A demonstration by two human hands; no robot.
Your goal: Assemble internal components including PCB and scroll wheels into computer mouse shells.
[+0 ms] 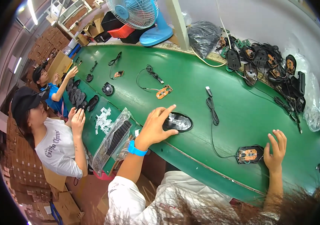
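My left hand, with a blue band at its wrist, grips one end of a black mouse shell between thumb and fingers. The shell lies hollow side up on the green work surface, its inside shiny. To the right, my right hand is open, its fingers stretched out and its thumb next to a black mouse base. An orange circuit board sits in that base. From it a black cable runs away from me to a tied bundle with a USB plug.
Beyond my left hand lies a loose circuit board with its cable. Mouse parts are heaped on the far ledge, near a blue fan. At left, two co-workers handle parts beside a clear bag and small white pieces.
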